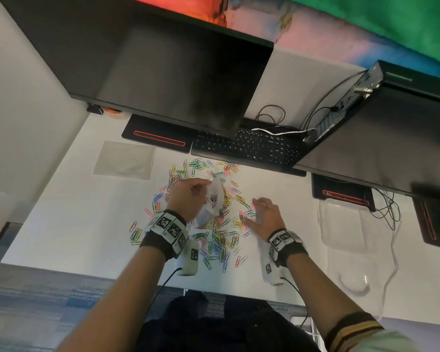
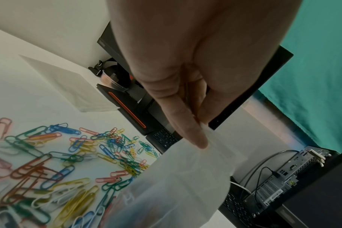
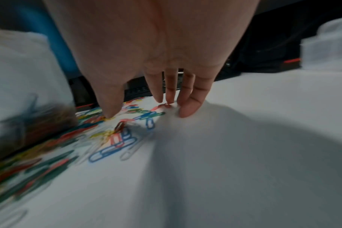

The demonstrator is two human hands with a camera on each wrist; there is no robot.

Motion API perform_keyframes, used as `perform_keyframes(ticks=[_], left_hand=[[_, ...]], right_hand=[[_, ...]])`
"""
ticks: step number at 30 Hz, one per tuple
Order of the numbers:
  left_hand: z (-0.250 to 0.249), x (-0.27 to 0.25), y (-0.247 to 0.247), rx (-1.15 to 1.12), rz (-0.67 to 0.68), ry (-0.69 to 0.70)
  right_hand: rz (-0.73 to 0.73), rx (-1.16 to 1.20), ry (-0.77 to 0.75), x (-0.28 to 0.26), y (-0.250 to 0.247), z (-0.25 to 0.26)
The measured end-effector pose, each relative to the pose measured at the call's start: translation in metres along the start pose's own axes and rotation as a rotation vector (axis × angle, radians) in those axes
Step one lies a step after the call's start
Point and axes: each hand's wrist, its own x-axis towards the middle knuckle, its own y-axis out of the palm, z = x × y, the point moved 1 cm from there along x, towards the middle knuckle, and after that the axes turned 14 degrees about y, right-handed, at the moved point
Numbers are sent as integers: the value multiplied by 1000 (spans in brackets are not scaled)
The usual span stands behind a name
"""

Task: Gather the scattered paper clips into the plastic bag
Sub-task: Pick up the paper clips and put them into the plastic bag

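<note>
Several coloured paper clips (image 1: 214,229) lie scattered over the white desk (image 1: 74,224), also seen in the left wrist view as paper clips (image 2: 49,162). My left hand (image 1: 188,196) pinches the rim of a clear plastic bag (image 1: 212,204) that hangs over the pile; the left wrist view shows the bag (image 2: 185,177) held between thumb and fingers (image 2: 187,128). My right hand (image 1: 263,214) is spread flat on the desk at the pile's right edge. Its straight fingertips (image 3: 187,111) touch the clips (image 3: 115,138).
A keyboard (image 1: 252,148) and two dark monitors (image 1: 175,80) stand behind the pile. A second flat clear bag (image 1: 125,161) lies at the back left. Clear plastic containers (image 1: 341,224) and cables (image 1: 389,217) sit to the right. The desk's near edge (image 1: 112,273) runs below my wrists.
</note>
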Motion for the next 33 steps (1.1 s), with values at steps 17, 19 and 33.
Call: perform_keyframes(ticks=[17,19,33], left_hand=[[0,-6,6,34,19,26],[1,-6,6,39,25,23],[2,-4,19,12,53,23]], right_hand=[[-87,-137,-262,-18,30,34],[-85,39,-135,-13,22,31],[603,1511,198,-34,-68,78]])
